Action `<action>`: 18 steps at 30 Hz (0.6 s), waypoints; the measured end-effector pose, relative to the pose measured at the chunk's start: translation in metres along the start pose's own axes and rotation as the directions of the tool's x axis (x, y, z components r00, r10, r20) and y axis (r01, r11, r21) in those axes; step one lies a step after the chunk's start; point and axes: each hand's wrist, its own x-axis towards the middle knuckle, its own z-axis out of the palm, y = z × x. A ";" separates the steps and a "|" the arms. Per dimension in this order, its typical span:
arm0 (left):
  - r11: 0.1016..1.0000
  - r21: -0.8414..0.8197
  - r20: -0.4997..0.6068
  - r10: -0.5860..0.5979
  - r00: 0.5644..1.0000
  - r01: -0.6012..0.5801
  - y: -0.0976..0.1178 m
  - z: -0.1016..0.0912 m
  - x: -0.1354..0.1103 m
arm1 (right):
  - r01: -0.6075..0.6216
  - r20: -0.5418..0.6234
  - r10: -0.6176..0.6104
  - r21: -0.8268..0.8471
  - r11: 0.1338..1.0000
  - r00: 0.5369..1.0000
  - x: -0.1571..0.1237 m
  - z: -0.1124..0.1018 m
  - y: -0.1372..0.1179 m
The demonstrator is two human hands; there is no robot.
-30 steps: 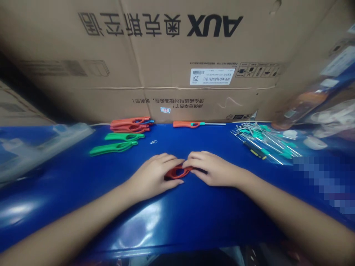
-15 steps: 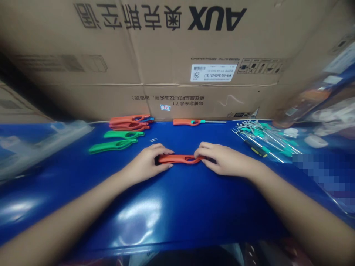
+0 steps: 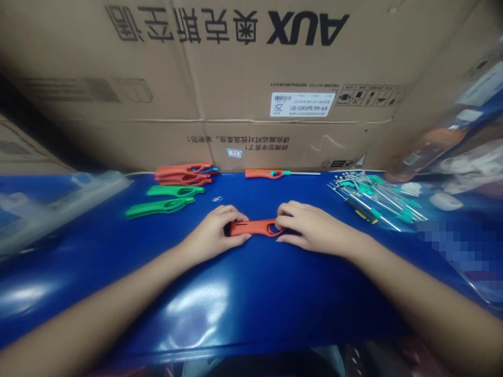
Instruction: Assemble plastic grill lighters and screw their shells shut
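Observation:
Between my two hands lies an orange lighter handle (image 3: 253, 227), held crosswise just over the blue table. My left hand (image 3: 212, 230) grips its left, butt end between fingers and thumb, covering that tip. On the other side, my right hand (image 3: 310, 228) is closed on the end with the trigger loop, and its fingertips hide part of the loop. The slotted flat side of the handle faces up. Beyond it sits an orange lighter (image 3: 259, 173) with a green trigger and a long metal tube.
Green handles (image 3: 161, 207) and orange handles (image 3: 176, 170) lie at the back left. Metal tubes with green parts (image 3: 373, 196) are heaped at the back right, beside a tool with a black and yellow grip (image 3: 362, 211). A cardboard box (image 3: 236, 68) walls off the back.
The orange handle has been rolled so its broad, slotted face now shows. Both hands keep hold of it, and the right fingers have shifted onto the loop.

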 end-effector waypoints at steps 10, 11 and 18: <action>0.999 0.032 -0.008 0.034 0.999 -0.034 0.001 0.002 0.000 | -0.245 -0.253 0.321 0.291 0.925 0.913 -0.006 0.002 -0.005; 0.999 0.036 -0.003 0.031 1.000 -0.031 0.001 0.002 0.000 | -0.288 -0.251 0.380 0.337 0.896 0.890 -0.008 0.002 -0.003; 0.999 0.017 -0.004 0.027 1.000 -0.026 -0.001 0.002 0.000 | -0.159 -0.015 0.182 0.421 0.893 0.983 -0.017 -0.001 0.003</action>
